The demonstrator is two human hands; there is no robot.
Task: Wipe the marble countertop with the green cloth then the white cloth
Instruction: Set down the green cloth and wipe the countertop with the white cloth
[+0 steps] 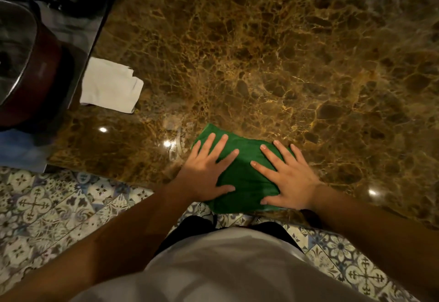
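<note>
1. Green cloth (244, 178) is pinned flat under both palms, left hand (206, 173) and right hand (288, 178); fingers spread, no closed grip.
2. It sits at the near edge of the marble bench (285, 64).
3. Looks like we're in the green pass.
4. White cloth (110, 88) lies untouched, well off to the left by the sink (16, 47), so that half's still to do.

Both hands, left (206, 176) and right (289, 179), flat with fingers spread on green cloth (244, 178) at marble countertop (273, 64) edge
</note>
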